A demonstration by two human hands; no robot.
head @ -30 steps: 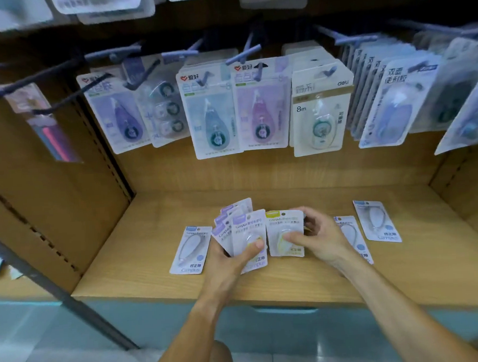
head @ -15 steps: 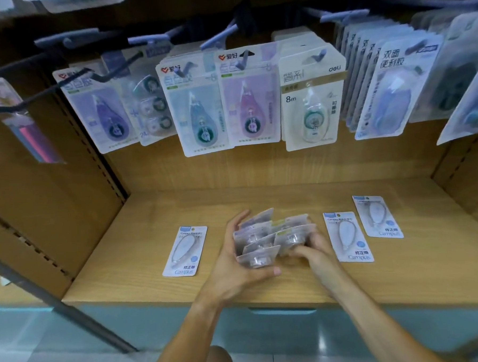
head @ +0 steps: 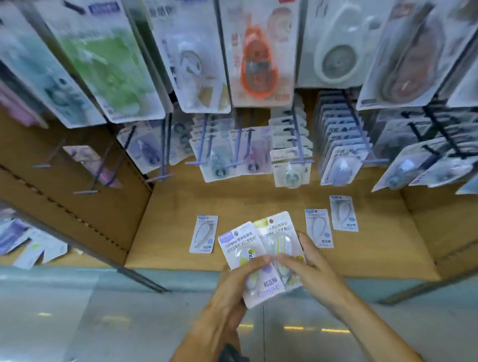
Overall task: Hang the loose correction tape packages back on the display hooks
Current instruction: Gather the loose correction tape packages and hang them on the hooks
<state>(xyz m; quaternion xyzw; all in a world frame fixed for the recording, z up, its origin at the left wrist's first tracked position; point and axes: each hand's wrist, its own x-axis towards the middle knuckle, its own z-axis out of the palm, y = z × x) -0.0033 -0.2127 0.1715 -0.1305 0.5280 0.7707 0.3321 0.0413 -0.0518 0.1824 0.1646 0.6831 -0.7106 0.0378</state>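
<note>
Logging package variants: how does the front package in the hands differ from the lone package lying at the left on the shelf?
The held front package has a purple tag and lime accents; the lone shelf package has a blue tag and pale tape. The held one is lifted, gripped by both hands; the shelf one lies flat, untouched. Both are white hang-hole cards.

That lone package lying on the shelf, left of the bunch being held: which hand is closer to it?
Left. The left hand grips the held packages just below and right of the lone package; the right hand holds them from the far side, farther off.

light: bright, even | blur: top hanging packages smeared | edges: wide-angle bowed | floor: glare streaks
</note>
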